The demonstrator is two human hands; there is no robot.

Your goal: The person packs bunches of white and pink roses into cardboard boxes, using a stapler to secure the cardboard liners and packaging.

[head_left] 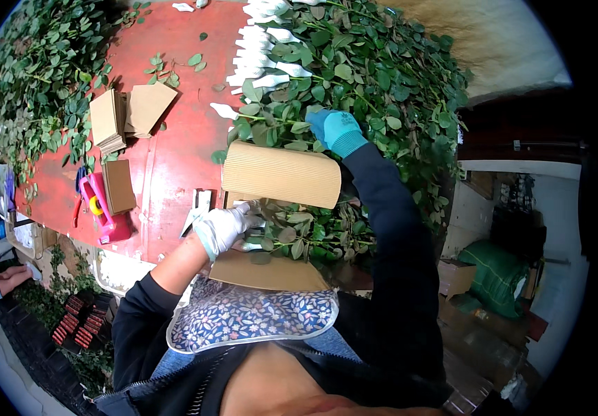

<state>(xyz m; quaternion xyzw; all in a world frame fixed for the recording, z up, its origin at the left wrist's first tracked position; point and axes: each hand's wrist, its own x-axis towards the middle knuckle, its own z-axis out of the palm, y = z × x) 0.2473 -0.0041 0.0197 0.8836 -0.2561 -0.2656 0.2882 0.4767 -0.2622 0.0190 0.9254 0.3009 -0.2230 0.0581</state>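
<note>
My right hand (340, 130), in a teal glove, is closed on the leafy stem of a rose (271, 118) at the near edge of the big pile. That rose's bud, in a white net sleeve (224, 111), points left. My left hand (224, 227), in a white glove, curls over the bud end of a small bunch of roses (306, 232) close to my body. Its fingertips are partly hidden among leaves and white sleeves. The bunch lies between a raised flap of corrugated cardboard (281, 175) and a flat brown cardboard edge (267, 270).
A large heap of sleeved roses (382, 76) covers the table's right side; more foliage (28, 76) lies left. On the red table (174, 132) are cardboard pieces (108, 121), a pink tape dispenser (108, 211) and a pale metal tool (198, 208). Another person's legs (14, 277) show far left.
</note>
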